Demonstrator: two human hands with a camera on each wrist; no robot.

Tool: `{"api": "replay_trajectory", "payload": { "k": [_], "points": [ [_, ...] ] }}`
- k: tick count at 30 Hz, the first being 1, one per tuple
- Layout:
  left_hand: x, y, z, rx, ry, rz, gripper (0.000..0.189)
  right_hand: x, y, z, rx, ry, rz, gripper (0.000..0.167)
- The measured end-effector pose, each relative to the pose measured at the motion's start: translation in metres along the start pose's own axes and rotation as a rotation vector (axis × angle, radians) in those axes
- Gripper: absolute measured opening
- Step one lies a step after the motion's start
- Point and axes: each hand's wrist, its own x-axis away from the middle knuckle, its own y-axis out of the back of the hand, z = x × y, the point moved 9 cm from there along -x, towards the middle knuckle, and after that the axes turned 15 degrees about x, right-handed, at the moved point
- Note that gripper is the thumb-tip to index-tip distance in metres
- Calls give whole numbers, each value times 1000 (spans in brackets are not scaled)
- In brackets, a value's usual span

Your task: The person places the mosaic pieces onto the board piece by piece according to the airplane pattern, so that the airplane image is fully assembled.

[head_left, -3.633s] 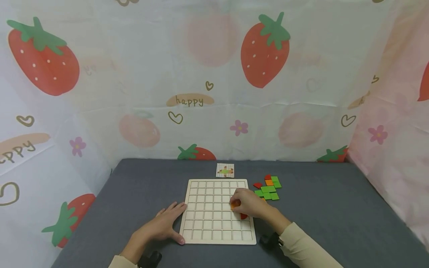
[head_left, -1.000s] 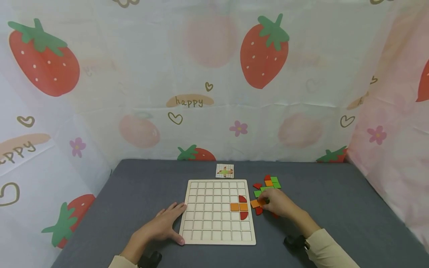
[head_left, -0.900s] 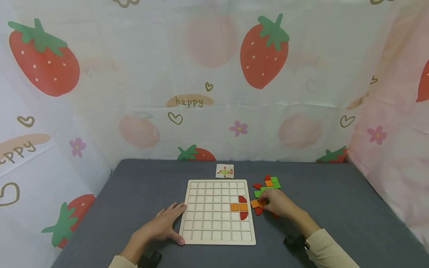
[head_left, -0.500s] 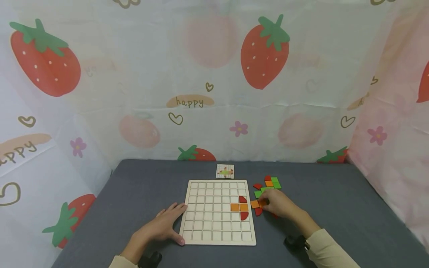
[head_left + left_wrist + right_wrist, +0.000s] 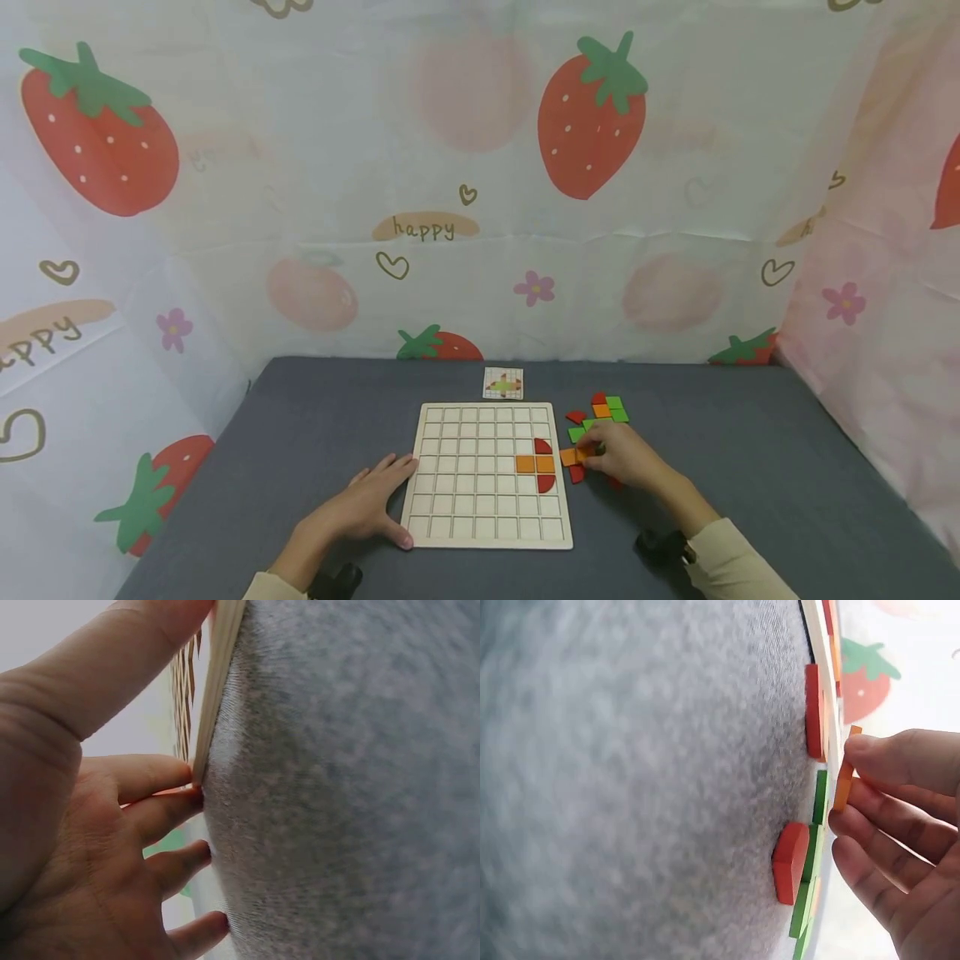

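My right hand is over the loose tiles right of the board. In the right wrist view its thumb and fingers pinch an orange tile edge-up, off the table. My left hand has its fingers spread, with thumb and fingertips against the left edge of the pale wooden grid board; the left wrist view shows fingertips at the board's side. At the grid's right, two orange squares lie in a row, one left of the other, with red rounded pieces above and below.
Another orange tile and a red piece lie by the board's right edge. Several green tiles, red pieces and an orange tile lie behind the right hand. A pattern card lies beyond the board.
My right hand has left an orange square on the board and moved right to the loose tiles, where it now pinches another orange one. My left hand has stayed put.
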Motion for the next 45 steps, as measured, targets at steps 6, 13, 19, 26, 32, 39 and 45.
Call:
{"api": "replay_trajectory", "payload": {
  "k": [6, 13, 19, 26, 32, 39, 45],
  "points": [
    [0, 0, 0, -3, 14, 3, 112, 3, 2, 5, -44, 10, -20, 20],
    [1, 1, -3, 2, -1, 5, 111, 5, 3, 12, -63, 33, -43, 20],
    [4, 3, -7, 20, -32, 16, 111, 5, 0, 19, -94, 34, -49, 22],
    [1, 2, -4, 9, -28, 18, 111, 6, 1, 31, -147, 80, -38, 24],
    [3, 4, -6, 24, -60, 21, 108, 6, 0, 40, -161, 121, -41, 20],
    [4, 6, -4, 32, -73, 16, 104, 6, -5, 51, -191, 131, -9, 18],
    [6, 7, -5, 37, -92, 10, 102, 5, -6, 61, -172, 159, -6, 18]
  ]
}}
